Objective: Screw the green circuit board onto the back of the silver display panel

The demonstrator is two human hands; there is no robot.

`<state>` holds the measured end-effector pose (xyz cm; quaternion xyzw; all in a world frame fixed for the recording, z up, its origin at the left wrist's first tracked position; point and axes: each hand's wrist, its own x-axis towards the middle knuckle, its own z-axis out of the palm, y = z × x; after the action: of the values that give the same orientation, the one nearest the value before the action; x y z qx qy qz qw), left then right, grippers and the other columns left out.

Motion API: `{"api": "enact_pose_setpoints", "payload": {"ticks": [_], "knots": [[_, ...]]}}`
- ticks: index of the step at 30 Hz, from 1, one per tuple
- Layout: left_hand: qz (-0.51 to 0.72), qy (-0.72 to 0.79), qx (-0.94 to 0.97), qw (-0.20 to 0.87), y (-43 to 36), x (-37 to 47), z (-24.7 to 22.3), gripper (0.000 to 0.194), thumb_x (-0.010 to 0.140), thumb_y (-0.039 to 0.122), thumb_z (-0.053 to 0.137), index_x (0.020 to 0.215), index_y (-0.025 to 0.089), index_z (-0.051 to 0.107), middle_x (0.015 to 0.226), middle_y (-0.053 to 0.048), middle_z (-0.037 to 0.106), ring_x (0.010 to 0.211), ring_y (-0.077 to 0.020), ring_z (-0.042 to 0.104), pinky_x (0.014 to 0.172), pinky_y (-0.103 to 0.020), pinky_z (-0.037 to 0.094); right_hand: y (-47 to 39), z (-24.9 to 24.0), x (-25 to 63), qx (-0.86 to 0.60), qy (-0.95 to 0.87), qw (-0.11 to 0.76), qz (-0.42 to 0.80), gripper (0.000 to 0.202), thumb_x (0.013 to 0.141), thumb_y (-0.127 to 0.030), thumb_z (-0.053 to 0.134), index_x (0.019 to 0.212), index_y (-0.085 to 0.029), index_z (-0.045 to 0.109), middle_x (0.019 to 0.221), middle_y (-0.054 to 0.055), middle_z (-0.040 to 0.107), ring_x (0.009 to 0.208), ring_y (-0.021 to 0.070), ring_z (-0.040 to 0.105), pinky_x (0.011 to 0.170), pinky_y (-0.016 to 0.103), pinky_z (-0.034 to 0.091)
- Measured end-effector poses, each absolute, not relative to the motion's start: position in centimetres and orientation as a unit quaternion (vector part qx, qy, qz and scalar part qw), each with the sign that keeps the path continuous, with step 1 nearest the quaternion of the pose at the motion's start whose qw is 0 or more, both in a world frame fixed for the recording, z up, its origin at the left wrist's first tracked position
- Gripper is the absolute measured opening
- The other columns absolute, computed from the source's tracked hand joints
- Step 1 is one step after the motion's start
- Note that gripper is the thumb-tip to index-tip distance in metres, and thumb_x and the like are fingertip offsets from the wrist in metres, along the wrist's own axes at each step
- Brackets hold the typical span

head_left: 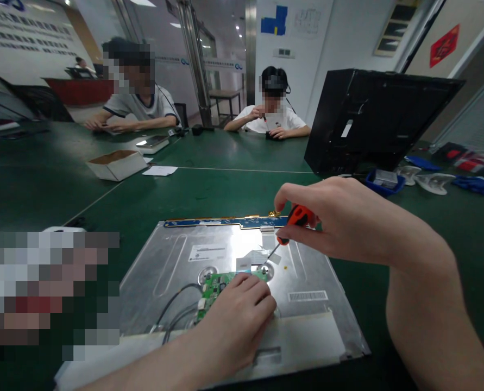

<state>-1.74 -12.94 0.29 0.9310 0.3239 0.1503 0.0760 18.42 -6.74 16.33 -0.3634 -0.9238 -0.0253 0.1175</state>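
Note:
A flat metal display panel (242,304) lies on the green table, with a blue circuit strip (221,222) along its far edge. On its middle sits a green circuit board (211,288), partly covered by my left hand (242,315). The fingers of that hand are bent over the board; whether they grip it is hidden. My right hand (327,217) holds an orange and black screwdriver (301,216) by its handle. The screwdriver slants down to the left, its tip at the board's upper right corner, near a round mount. Dark cables (176,304) run left of the board.
A large black monitor housing (372,119) stands at the back right, beside a blue tray (384,182). An open white box (116,164) and papers (160,170) lie at the back left. Two people sit across the table; a blurred-out area covers the left.

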Motion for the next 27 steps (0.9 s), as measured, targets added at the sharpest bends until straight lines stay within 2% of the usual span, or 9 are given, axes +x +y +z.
{"api": "enact_pose_setpoints", "payload": {"ticks": [6, 11, 16, 19, 27], "knots": [[0.161, 0.329, 0.928, 0.066, -13.0, -2.0, 0.3, 0.011, 0.085, 0.01, 0.053, 0.086, 0.02, 0.059, 0.091, -0.006, 0.065, 0.083, -0.0238, 0.056, 0.082, -0.04, 0.04, -6.7, 16.5, 18.9, -0.359, -0.926, 0.118, -0.006, 0.02, 0.087, -0.033, 0.064, 0.105, -0.024, 0.061, 0.071, -0.003, 0.067, 0.062, 0.0132, 0.059, 0.054, 0.024, 0.031], [0.181, 0.326, 0.925, 0.076, -12.9, -2.2, 0.3, 0.011, 0.087, 0.012, 0.051, 0.084, 0.02, 0.058, 0.089, -0.006, 0.065, 0.082, -0.0236, 0.056, 0.082, -0.041, 0.038, -7.2, 16.7, 19.3, -0.32, -0.94, 0.082, 0.089, 0.027, 0.086, -0.03, 0.066, 0.112, -0.025, 0.059, 0.079, -0.003, 0.07, 0.065, 0.0124, 0.062, 0.057, 0.024, 0.036], [0.207, 0.325, 0.92, 0.076, -12.8, -2.3, 0.6, 0.009, 0.085, 0.015, 0.051, 0.086, 0.02, 0.059, 0.088, -0.006, 0.066, 0.082, -0.0246, 0.056, 0.084, -0.043, 0.037, -8.3, 16.5, 18.4, -0.292, -0.945, 0.041, 0.142, 0.015, 0.086, -0.022, 0.065, 0.099, -0.025, 0.058, 0.078, -0.006, 0.068, 0.065, 0.011, 0.06, 0.054, 0.023, 0.034], [0.219, 0.309, 0.922, 0.076, -12.8, -2.3, 0.8, 0.01, 0.081, 0.015, 0.054, 0.088, 0.02, 0.06, 0.088, -0.006, 0.067, 0.081, -0.0249, 0.058, 0.086, -0.043, 0.037, -8.6, 16.0, 17.7, -0.297, -0.944, 0.012, 0.142, 0.012, 0.084, -0.02, 0.066, 0.092, -0.025, 0.058, 0.079, -0.005, 0.068, 0.067, 0.0121, 0.06, 0.054, 0.023, 0.033], [0.211, 0.312, 0.923, 0.083, -12.9, -2.5, 0.3, 0.01, 0.083, 0.014, 0.053, 0.086, 0.02, 0.06, 0.088, -0.007, 0.068, 0.082, -0.0241, 0.061, 0.09, -0.044, 0.039, -8.9, 14.7, 17.6, -0.302, -0.947, 0.009, 0.113, 0.02, 0.081, -0.013, 0.065, 0.092, -0.026, 0.054, 0.081, -0.005, 0.068, 0.067, 0.0136, 0.06, 0.055, 0.025, 0.033]]}}
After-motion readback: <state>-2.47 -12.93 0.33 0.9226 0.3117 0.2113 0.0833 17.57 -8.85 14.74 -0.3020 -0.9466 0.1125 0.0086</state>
